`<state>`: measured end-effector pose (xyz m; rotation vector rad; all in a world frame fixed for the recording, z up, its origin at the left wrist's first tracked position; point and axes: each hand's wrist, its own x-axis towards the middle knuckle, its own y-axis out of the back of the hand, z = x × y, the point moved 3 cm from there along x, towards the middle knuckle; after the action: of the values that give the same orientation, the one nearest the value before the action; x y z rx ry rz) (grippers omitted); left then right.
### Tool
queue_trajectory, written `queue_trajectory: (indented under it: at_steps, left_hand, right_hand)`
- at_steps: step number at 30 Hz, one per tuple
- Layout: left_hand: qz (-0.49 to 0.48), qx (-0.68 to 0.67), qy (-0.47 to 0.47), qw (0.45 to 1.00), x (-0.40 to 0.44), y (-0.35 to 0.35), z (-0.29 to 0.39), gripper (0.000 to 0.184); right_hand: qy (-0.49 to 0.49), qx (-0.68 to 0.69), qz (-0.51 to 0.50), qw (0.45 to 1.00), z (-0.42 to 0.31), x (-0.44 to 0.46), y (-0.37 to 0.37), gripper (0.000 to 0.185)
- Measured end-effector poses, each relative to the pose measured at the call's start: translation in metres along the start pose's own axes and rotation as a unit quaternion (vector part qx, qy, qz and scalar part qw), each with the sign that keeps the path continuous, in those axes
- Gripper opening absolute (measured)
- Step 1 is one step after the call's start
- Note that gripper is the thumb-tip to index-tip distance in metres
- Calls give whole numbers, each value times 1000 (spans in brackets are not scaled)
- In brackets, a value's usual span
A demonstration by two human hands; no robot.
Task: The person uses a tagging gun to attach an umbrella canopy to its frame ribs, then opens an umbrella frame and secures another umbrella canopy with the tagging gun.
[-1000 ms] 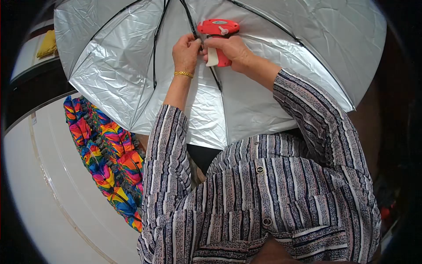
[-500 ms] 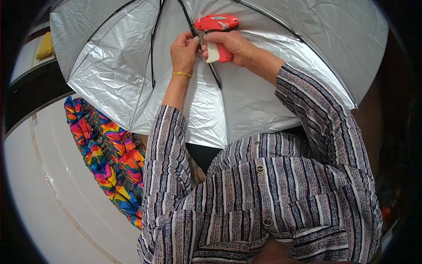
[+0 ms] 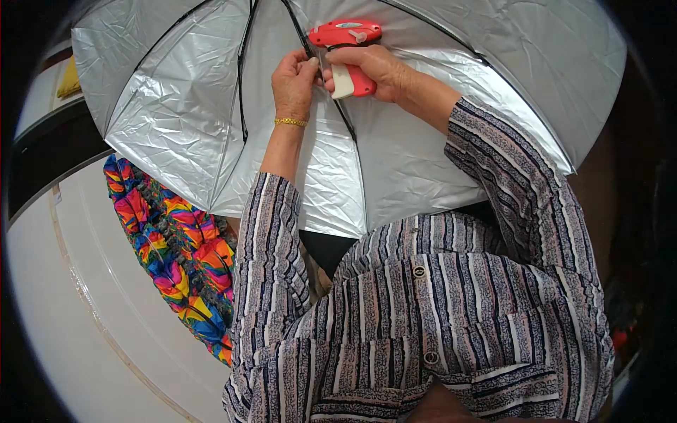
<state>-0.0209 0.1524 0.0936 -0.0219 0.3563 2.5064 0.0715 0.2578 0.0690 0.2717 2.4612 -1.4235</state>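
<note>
An opened umbrella (image 3: 423,162) with a silvery inner side lies spread in front of me, its black ribs running across the fabric. With its fingertips, my left hand (image 3: 292,88) pinches one dark umbrella rib (image 3: 299,28) near the top middle. A red and white tagging gun (image 3: 347,33) sits in my right hand (image 3: 374,69), whose fingers wrap round its handle. The gun's front end points left, close beside the rib and my left fingertips. Whether anything small is between the left fingers is hidden.
Rainbow-coloured bundles of folded fabric (image 3: 176,271) lie in rows on the white surface (image 3: 63,310) at the left. A yellow item (image 3: 69,79) is at the upper left, near a dark curved edge (image 3: 60,141). The umbrella's lower edge reaches my lap.
Both hands stay almost in place, with the tagging gun shifted very slightly left and up. The umbrella keeps nearly the same position.
</note>
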Motion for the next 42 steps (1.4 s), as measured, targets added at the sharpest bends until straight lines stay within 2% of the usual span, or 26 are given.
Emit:
queue_trajectory:
  at_steps: [13, 21, 25, 35, 37, 39, 40, 42]
  left_hand:
    - [6, 14, 6, 1000, 0, 3, 2, 13]
    - [-9, 18, 0, 1000, 0, -1, 4, 11]
    - [-13, 20, 7, 1000, 3, -4, 3, 9]
    - [31, 60, -13, 998, 4, 5, -10, 12]
    - [43, 141, -23, 989, 2, 7, -11, 12]
    - [66, 177, -27, 982, 0, 8, -20, 13]
    - [79, 190, -58, 977, -1, 8, -27, 14]
    - [120, 206, -78, 968, -4, 13, -39, 16]
  right_hand:
    - [-6, -11, 32, 999, -5, -6, -5, 19]
    - [-11, -18, 2, 1000, -12, 3, 0, 17]
    - [-20, -101, -30, 994, -26, 6, 1, 17]
    - [3, -227, 36, 973, -13, 9, -4, 20]
    - [6, -250, 39, 968, -13, 4, -5, 20]
    - [11, -177, 42, 983, -9, -3, -7, 23]
    - [7, -143, 39, 989, -4, -5, -8, 24]
    - [-8, -131, 21, 991, 1, -7, 10, 30]
